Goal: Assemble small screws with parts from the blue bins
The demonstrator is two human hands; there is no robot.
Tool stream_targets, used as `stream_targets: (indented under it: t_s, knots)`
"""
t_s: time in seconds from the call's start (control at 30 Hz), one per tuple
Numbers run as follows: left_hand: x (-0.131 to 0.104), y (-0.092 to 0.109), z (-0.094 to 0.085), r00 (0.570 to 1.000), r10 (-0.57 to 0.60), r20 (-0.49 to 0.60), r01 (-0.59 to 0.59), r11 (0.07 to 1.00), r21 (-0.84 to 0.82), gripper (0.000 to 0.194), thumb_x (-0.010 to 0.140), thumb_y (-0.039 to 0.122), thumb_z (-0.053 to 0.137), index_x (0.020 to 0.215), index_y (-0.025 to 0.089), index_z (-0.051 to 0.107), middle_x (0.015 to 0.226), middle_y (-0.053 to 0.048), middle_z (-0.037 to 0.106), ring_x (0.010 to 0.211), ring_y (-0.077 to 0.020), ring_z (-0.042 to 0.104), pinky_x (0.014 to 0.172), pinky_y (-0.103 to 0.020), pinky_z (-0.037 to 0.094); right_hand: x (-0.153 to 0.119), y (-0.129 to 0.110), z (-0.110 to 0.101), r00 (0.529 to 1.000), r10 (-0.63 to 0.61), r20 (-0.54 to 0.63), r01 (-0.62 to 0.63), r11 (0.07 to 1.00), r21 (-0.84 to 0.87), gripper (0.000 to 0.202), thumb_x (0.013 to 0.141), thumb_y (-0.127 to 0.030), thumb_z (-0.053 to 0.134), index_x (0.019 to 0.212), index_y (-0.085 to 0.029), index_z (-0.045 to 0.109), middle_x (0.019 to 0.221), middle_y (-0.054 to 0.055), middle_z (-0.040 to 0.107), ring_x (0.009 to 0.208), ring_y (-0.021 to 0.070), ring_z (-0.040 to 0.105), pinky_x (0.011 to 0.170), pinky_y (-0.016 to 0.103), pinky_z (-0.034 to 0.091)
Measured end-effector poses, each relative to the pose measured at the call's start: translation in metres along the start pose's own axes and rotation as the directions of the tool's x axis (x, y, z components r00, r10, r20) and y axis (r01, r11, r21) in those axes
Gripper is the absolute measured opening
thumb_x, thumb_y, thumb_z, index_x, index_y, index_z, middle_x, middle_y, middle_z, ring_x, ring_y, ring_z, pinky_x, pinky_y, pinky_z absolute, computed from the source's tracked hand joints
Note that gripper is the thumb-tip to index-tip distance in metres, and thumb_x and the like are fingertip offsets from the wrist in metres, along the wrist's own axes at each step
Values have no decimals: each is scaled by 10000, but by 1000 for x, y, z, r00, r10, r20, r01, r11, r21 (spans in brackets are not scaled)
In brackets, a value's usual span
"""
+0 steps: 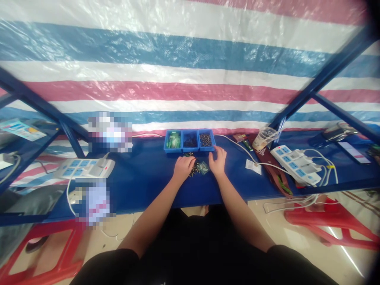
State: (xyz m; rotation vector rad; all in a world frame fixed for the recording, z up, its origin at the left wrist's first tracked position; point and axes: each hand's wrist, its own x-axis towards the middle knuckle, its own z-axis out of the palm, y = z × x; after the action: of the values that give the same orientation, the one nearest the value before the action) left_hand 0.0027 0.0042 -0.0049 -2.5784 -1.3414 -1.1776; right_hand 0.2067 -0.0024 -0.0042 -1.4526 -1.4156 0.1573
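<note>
My left hand (183,168) rests at the left side of a loose pile of small dark and brass-coloured parts (194,170). Its fingers are bent together over the pile, and whatever they pinch is hidden. On the other side, my right hand (219,160) has its thumb and fingers apart, with nothing visible between them. Between the hands lie a few flat green pieces (203,168), touching the pile. Just beyond stands a blue three-part bin (173,150). Green pieces (173,139) fill its left compartment, dark small parts (190,141) the middle, and tiny metallic parts (205,139) the right.
Power strips lie at left (86,168) and right (292,164), with white cables around them. A plastic cup (264,137), a brown strap-like bag (271,170) and a small white packet (253,166) are on the right. Blue frame bars (71,138) flank the blue table (142,174).
</note>
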Motion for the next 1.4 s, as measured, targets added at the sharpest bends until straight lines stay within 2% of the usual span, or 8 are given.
stream_targets:
  t_s: [0.07, 0.13, 0.23, 0.33, 0.7, 1.0, 1.17, 1.4]
  knots:
    - [0, 0, -1, 1000, 15, 9, -15, 1000, 0, 255, 982, 310, 449, 1019, 173, 661, 908, -76, 727, 778, -180, 640, 754, -340, 413, -6, -10, -3, 985, -81, 150, 64, 991, 113, 270, 919, -312, 510, 1132, -213, 643, 1053, 94, 665, 986, 219, 604, 902, 396, 495]
    - [1, 0, -2, 999, 28, 20, -28, 1000, -2, 255, 982, 306, 449, 1008, 175, 666, 915, -74, 729, 776, -178, 640, 747, -340, 408, -11, -17, -3, 941, -160, 299, 100, 973, 208, 236, 911, -306, 540, 1096, -230, 665, 948, 63, 687, 893, 196, 623, 857, 361, 515]
    - [1, 1, -3, 999, 39, 36, -39, 999, -7, 253, 982, 306, 452, 1009, 180, 669, 928, -72, 731, 781, -178, 641, 746, -343, 404, -14, -20, -1, 905, -189, 382, 96, 964, 249, 229, 889, -324, 589, 1082, -241, 681, 889, 48, 698, 838, 189, 633, 792, 342, 531]
    - [1, 1, -3, 998, 36, 47, -36, 999, -19, 256, 983, 313, 450, 1035, 184, 665, 958, -73, 731, 803, -180, 644, 763, -348, 405, -13, -18, 1, 917, -157, 365, 72, 969, 235, 203, 883, -356, 606, 1019, -242, 705, 895, 55, 704, 811, 192, 635, 709, 329, 530]
    - [-1, -1, 0, 999, -8, 44, 11, 998, -69, 271, 990, 319, 417, 1018, 182, 649, 957, -85, 728, 836, -189, 663, 777, -351, 422, -12, -14, 0, 920, -80, 385, -26, 965, 261, 234, 887, -400, 593, 993, -232, 718, 890, 56, 701, 730, 169, 626, 664, 305, 509]
    - [2, 4, -4, 988, -28, 149, 45, 992, -114, 241, 994, 306, 388, 1018, 186, 596, 926, -60, 712, 837, -182, 657, 800, -349, 423, -14, -12, 2, 918, -81, 388, -30, 962, 272, 270, 885, -397, 586, 1067, -238, 707, 899, 51, 706, 735, 163, 628, 668, 296, 511]
    - [2, 5, -5, 990, -30, 136, 45, 992, -114, 244, 992, 307, 393, 1016, 185, 603, 919, -64, 713, 839, -187, 657, 795, -353, 424, -12, -14, 0, 918, -101, 383, -5, 964, 265, 255, 896, -399, 578, 1030, -239, 725, 903, 60, 709, 744, 171, 627, 685, 311, 519]
    - [-1, 2, -1, 995, 8, 101, 4, 994, -114, 238, 975, 318, 442, 1042, 190, 631, 925, -64, 723, 825, -180, 664, 814, -355, 437, -13, -12, 2, 916, -52, 399, -54, 966, 251, 261, 899, -401, 569, 1030, -235, 721, 935, 62, 718, 774, 176, 659, 726, 314, 544]
